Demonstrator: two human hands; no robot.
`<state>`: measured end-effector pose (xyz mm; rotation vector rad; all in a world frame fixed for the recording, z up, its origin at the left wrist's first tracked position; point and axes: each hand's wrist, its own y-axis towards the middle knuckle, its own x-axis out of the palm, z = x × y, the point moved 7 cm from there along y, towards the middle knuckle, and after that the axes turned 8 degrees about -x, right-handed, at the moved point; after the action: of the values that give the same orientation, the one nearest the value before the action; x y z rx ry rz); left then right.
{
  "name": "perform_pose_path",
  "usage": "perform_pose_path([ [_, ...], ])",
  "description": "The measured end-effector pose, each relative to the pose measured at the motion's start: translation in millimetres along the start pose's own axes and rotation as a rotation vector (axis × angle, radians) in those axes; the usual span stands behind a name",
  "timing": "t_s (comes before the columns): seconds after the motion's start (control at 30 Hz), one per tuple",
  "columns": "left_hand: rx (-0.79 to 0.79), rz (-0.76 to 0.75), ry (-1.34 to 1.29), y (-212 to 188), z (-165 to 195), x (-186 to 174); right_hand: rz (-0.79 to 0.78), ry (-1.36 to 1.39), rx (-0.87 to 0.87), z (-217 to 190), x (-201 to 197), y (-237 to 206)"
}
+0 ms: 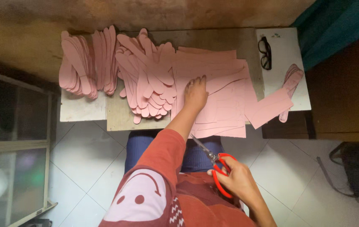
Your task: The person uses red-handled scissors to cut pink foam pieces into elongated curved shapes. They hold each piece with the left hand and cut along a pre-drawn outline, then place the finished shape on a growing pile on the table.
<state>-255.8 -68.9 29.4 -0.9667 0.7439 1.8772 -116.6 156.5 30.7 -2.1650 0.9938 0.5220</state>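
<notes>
The stack of flat pink sheets with pencilled outlines (pixel 223 98) lies in the middle of the tabletop (pixel 118 115), its near edge overhanging slightly toward the person's lap. The left hand (pixel 196 92) rests on it with fingers spread flat, pressing down rather than gripping, near the left edge of the sheets. The right hand (pixel 238 178) is closed through the red-handled metal scissors (pixel 215 164), held low over the lap, blades together and pointing up toward the near edge of the stack, not yet touching it.

To do this well, I judge it best to slide only the top sheet free with the flat palm, so the ones beneath stay squared, and to keep the scissor tips away from the left wrist until the sheet is lifted clear.

Just left of the stack sits a heap of cut long rounded pink strips (pixel 148 80), and farther left a second pile of pink strips (pixel 87 63). To the right lie black-framed glasses (pixel 265 52) on a white board (pixel 284 84), with a few more pink cut strips (pixel 291 82) near them
</notes>
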Motion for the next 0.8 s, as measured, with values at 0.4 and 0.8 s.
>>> perform_pose_path([
  [0.4,-0.189,-0.139,-0.447,-18,-38,19,0.231,0.274,0.015,37,0,1],
  [0.8,-0.319,-0.416,-1.357,-121,-34,-21,0.275,0.855,-0.151,16,12,25],
])
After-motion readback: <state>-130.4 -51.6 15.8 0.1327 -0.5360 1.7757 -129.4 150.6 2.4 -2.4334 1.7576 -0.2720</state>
